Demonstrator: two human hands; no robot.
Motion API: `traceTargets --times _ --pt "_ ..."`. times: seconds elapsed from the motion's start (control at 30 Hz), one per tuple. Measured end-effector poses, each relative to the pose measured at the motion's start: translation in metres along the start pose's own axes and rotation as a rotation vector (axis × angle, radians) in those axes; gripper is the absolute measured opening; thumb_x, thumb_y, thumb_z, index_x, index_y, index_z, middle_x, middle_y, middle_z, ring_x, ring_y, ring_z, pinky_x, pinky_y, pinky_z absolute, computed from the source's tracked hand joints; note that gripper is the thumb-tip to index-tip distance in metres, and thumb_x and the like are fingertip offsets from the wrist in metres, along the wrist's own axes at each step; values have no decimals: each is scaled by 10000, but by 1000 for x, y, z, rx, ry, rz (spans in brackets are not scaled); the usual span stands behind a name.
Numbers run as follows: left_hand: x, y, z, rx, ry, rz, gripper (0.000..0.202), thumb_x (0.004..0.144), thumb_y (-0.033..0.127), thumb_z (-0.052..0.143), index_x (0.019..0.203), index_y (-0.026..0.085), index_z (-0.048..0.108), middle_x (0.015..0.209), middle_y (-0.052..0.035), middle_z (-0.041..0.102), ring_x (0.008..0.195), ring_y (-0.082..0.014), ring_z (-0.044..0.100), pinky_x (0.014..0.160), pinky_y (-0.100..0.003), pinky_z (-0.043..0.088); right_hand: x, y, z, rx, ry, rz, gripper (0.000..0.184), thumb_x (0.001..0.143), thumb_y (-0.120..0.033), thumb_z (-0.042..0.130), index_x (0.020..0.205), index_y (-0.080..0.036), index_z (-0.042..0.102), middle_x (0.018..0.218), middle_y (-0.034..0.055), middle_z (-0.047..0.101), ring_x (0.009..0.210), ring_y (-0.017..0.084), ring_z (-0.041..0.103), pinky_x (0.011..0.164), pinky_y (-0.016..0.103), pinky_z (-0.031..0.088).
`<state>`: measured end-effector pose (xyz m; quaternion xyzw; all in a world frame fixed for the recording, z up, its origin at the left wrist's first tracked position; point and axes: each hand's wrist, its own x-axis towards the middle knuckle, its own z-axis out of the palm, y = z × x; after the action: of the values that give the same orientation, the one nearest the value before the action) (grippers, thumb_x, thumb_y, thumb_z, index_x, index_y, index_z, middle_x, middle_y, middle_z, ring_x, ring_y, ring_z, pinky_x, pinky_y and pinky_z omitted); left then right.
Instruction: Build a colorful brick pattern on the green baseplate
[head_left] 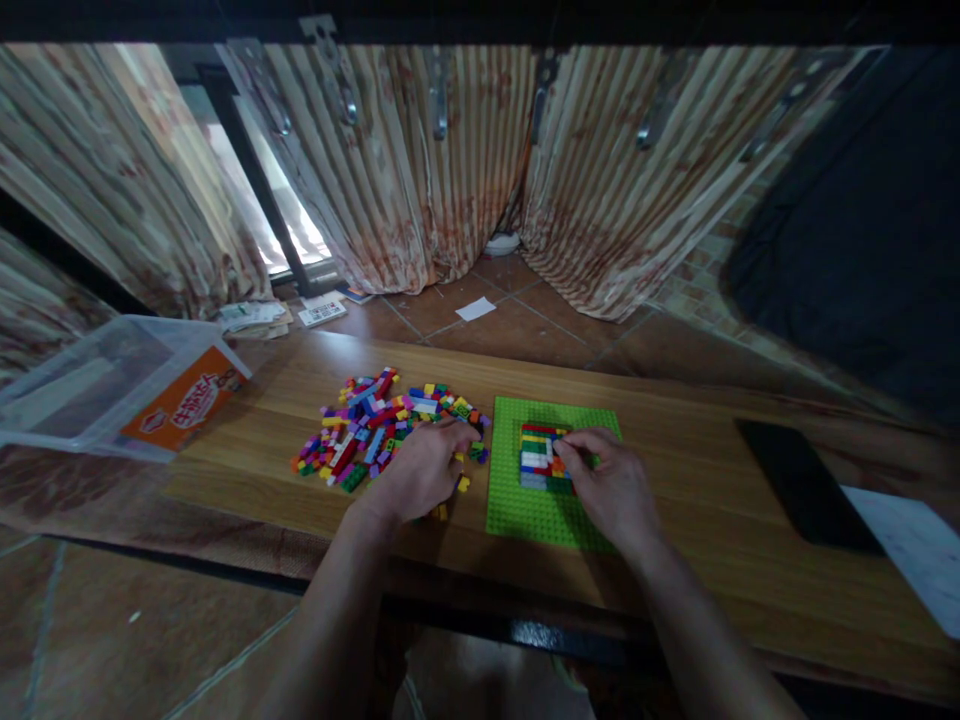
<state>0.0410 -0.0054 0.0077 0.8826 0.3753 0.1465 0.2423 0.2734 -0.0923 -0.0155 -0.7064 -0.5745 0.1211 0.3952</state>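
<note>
A green studded baseplate lies on the wooden table, carrying a block of coloured toy bricks set in rows of red, yellow, green, white, blue and grey. Over the right side of that block is my right hand, thumb and forefinger pinched together at the bricks; whatever is between the fingertips is too small to make out. To the left spreads a loose pile of toy bricks in many colours. My left hand rests at the pile's right edge, fingers curled down among the bricks, their tips partly hidden.
A clear plastic bin with an orange label stands at the table's left end. On the right lie a black flat phone-like slab and a white sheet. Curtains hang behind the table; papers lie on the floor beyond.
</note>
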Motion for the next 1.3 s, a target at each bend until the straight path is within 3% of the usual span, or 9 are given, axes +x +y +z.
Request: traceTargets --times 0.2,0.37,0.5,0.67,0.87,1.0,1.17,1.3 --pt "1 5 -3 -370 77 -36 282 770 108 558 1021 192 655 932 -22 677 839 -146 626 783 -269 494 -1 -6 -4 57 53 -8 257 881 -399 535 767 -214 671 830 48 677 789 193 626 750 325 479" --pt "12 26 26 -815 98 -84 214 778 159 611 990 158 638 893 -35 669 820 -141 635 756 -266 507 -1 -7 -10 153 98 -25 225 881 -377 563 777 -216 680 832 38 685 800 186 632 759 318 481" --pt "20 45 47 -936 130 -151 215 753 181 664 964 142 648 812 -13 655 737 -122 610 713 -248 494 -7 -9 -16 196 1 -64 189 879 -363 584 811 -224 693 851 29 689 800 180 631 756 316 483" --pt "25 55 53 -963 202 -272 205 720 181 700 919 134 680 804 -22 674 736 -127 619 692 -245 494 -22 -14 -21 152 -221 -115 161 865 -338 628 984 -253 694 938 21 697 827 177 632 746 305 488" --pt "25 65 63 -1165 73 -322 236 729 275 712 918 137 680 716 -3 660 578 -98 572 572 -234 474 -25 -11 -21 134 -127 -89 159 898 -347 580 925 -258 710 933 19 726 862 184 673 804 314 506" --pt "27 62 65 -1059 84 -267 189 787 292 647 906 152 692 690 0 658 599 -105 581 571 -225 466 -20 2 -31 133 -95 -37 209 884 -406 581 903 -257 726 910 29 739 839 203 685 790 335 519" --pt "30 52 57 -742 254 -273 178 816 228 582 923 154 705 809 -24 705 726 -142 636 668 -249 500 -10 37 -49 149 85 174 320 813 -493 630 904 -203 733 897 65 755 815 234 694 769 370 533" --pt "31 48 57 -604 293 -301 213 817 213 580 986 142 688 903 -55 716 797 -165 654 757 -293 520 -4 48 -48 114 59 207 316 809 -478 618 884 -193 736 881 70 756 809 236 693 768 376 530"
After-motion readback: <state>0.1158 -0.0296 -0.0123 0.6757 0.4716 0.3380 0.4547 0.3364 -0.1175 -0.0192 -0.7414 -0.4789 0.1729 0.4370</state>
